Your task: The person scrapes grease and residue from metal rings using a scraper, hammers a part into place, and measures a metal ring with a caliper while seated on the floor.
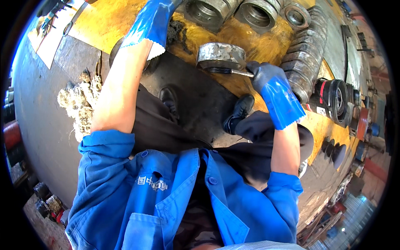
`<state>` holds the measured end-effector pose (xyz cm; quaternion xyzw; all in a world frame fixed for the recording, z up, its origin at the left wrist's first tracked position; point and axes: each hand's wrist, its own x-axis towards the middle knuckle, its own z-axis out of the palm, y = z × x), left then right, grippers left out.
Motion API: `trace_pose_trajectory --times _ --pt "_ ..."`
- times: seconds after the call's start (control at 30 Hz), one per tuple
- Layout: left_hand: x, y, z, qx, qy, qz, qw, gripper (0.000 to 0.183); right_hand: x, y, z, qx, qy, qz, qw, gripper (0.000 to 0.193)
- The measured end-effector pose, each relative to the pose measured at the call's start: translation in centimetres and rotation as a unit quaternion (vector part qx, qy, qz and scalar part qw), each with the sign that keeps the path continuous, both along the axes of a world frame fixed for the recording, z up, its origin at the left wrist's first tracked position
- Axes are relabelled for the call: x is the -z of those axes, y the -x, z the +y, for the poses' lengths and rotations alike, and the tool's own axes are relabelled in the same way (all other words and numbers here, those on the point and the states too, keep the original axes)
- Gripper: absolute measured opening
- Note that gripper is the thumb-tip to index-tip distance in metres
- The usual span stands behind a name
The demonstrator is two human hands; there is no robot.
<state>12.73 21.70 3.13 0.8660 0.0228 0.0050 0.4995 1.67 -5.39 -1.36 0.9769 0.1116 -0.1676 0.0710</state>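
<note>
My right hand [268, 79], in a blue glove with a dark palm, is closed on the end of a metal shaft. The shaft belongs to a slim tool with a black handle [219, 70]; its exact kind is unclear. Just behind the tool, a thick steel ring [221, 55] rests on the yellow-brown oily sheet. My left hand [156, 18], in a matching blue glove, reaches forward to the top edge, where its fingers run out of sight. Below that forearm a dark round part [116, 52] is mostly hidden.
Large bored metal rings [257, 16] stand at the far side. A long row of steel rings [306, 50] runs along the right, beside a black coil [336, 100]. Cotton waste [79, 100] lies left of my forearm. Pliers [48, 18] are at the far left. My shoes rest on a dark mat [196, 87].
</note>
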Motion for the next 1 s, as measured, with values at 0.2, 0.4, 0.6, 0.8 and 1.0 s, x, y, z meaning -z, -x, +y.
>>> trace_pose_trajectory --times 0.2,0.4,0.6,0.8,1.0 --pt "1.8 0.3 -0.1 0.016 0.020 -0.104 0.994 0.041 0.7 -0.2 -0.2 -0.002 -0.003 0.002 1.000 0.024" --pt "3.7 -1.9 0.8 0.020 -0.003 -0.088 0.996 0.041 0.7 0.2 -0.5 -0.003 -0.011 0.007 1.000 0.028" --pt "3.3 -1.6 0.6 0.027 -0.006 -0.084 0.996 0.041 0.9 0.5 -0.6 -0.016 -0.026 0.009 0.999 0.031" --pt "2.9 -1.4 0.4 0.027 -0.008 -0.081 0.996 0.042 -1.1 -0.3 0.7 0.028 0.008 0.065 0.997 0.034" --pt "3.0 -1.4 0.5 0.023 -0.012 -0.069 0.997 0.042 -2.5 0.3 1.3 0.038 0.027 0.118 0.992 0.033"
